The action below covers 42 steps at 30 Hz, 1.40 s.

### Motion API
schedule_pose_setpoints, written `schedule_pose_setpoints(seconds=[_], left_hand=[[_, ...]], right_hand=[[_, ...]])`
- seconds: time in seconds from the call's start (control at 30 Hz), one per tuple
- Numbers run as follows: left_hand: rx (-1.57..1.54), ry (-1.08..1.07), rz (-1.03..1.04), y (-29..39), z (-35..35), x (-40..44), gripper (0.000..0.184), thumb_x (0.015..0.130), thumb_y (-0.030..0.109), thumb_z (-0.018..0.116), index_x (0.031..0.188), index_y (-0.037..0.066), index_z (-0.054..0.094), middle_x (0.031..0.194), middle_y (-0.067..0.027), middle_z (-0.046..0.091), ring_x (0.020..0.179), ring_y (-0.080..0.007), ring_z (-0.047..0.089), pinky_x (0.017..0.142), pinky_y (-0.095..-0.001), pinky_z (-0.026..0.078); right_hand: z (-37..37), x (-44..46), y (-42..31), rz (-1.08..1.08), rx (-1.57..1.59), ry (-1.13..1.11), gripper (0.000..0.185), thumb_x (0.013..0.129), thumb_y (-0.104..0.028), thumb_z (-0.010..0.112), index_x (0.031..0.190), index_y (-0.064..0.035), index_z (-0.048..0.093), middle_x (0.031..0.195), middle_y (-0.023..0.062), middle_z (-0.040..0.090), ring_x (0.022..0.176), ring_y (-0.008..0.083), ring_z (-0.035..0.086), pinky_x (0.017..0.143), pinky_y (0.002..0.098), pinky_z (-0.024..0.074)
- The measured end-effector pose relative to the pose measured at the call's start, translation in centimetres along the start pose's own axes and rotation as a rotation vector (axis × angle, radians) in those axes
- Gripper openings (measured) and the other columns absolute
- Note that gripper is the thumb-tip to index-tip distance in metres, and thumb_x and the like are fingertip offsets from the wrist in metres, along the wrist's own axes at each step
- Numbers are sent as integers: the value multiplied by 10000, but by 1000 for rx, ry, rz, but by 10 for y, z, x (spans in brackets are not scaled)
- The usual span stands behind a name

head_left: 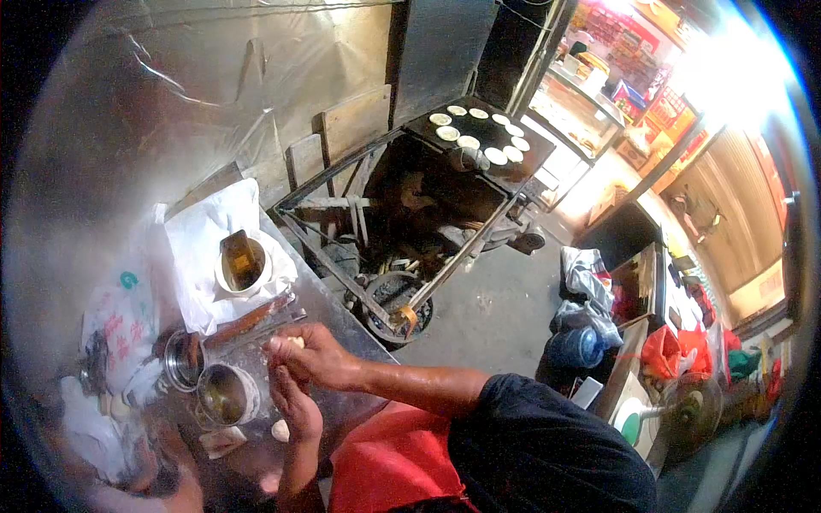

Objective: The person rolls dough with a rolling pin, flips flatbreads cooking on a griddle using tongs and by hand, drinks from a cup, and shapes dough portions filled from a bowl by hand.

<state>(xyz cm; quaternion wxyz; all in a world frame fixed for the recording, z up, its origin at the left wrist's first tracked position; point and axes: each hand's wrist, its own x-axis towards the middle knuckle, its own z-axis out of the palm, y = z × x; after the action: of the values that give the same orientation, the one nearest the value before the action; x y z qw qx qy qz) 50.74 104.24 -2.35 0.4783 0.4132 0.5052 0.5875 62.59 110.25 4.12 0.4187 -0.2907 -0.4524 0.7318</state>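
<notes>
My right hand [318, 357] is closed with its fingers curled, and a small pale piece of dough [297, 341] shows at its knuckles. My left hand [296, 407] is just below, its fingertips meeting the right hand; what lies between them is hidden. Beside the hands on the metal worktop [346, 409] stands a metal bowl [227, 395] with something yellowish in it. Another pale dough lump [280, 430] rests on the worktop near my left wrist. A rolling-pin-like brown stick [256, 316] lies beyond the right hand.
A white tub [242, 265] with dark yellow liquid and a flat tool sits on white cloth. Behind is a metal frame over a charcoal bin [400, 299]. Several pale rounds lie in a ring on a dark griddle [492, 132]. A fan [688, 410] stands at right.
</notes>
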Motion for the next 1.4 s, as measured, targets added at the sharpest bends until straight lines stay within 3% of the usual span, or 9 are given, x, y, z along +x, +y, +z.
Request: schedule_pose_setpoints(seconds=[0.3,0.43,0.57,0.73,0.8,0.97,1.1,1.2,1.4], left_hand=[[435,15,126,-3,7,-5,555,1080,354,378,1511,7,338,1561,-138,344,1435,-258,324,1175,-390,248],[7,-55,-43,30,-1,9,554,1049,365,455,1479,23,392,1480,-102,436,1347,-232,438,1108,-362,359],[-261,-111,-126,21,-28,11,524,965,311,639,1384,27,502,1285,-80,605,1155,-200,601,985,-331,488],[-358,-183,-325,18,-15,5,392,894,175,687,1222,-27,611,1122,-119,680,1013,-194,660,903,-351,552],[-415,-121,-392,-7,-14,-2,534,811,321,810,1208,30,606,1128,-99,678,1022,-225,657,887,-366,543],[-332,7,-433,5,-35,-11,162,827,140,706,939,56,624,843,-74,675,771,-172,665,733,-305,532],[-8,212,-102,6,-46,22,518,837,80,709,1330,30,560,1280,-121,623,1165,-242,598,1032,-352,464],[786,220,283,-72,-68,23,835,807,52,745,1527,70,324,1509,-228,389,1378,-385,405,1137,-442,337],[927,-8,95,-130,-110,8,577,902,0,569,1458,44,422,1443,-195,481,1322,-408,459,1129,-453,355]], right_hand=[[-1,11,29,-13,23,97,440,1030,-429,542,907,-24,665,724,7,622,696,77,562,627,265,492],[-11,5,9,142,83,-137,418,1043,-409,516,1058,-16,659,895,37,638,811,117,592,718,294,512],[-46,3,-14,-366,-829,-382,297,953,-197,656,1157,14,610,1090,171,622,986,319,613,885,397,504],[-54,2,-13,-332,-910,-463,256,837,-154,712,1058,-26,689,1033,175,679,965,386,637,838,451,533],[-60,1,1,-285,-952,-436,257,811,-134,749,1034,-27,683,966,140,674,900,344,650,760,423,542],[-142,2,75,-311,-1380,-370,80,796,-20,688,860,-16,641,830,123,652,692,230,639,610,332,517],[-203,-17,111,353,-1056,-53,148,884,-161,679,966,-49,731,791,138,714,739,300,695,690,413,543],[-196,-20,138,209,-1057,-71,134,902,-137,664,973,-46,731,845,141,717,773,281,702,696,386,545],[-162,7,148,97,-971,-29,172,931,-118,637,1065,-25,690,959,181,692,824,293,696,725,378,551]])
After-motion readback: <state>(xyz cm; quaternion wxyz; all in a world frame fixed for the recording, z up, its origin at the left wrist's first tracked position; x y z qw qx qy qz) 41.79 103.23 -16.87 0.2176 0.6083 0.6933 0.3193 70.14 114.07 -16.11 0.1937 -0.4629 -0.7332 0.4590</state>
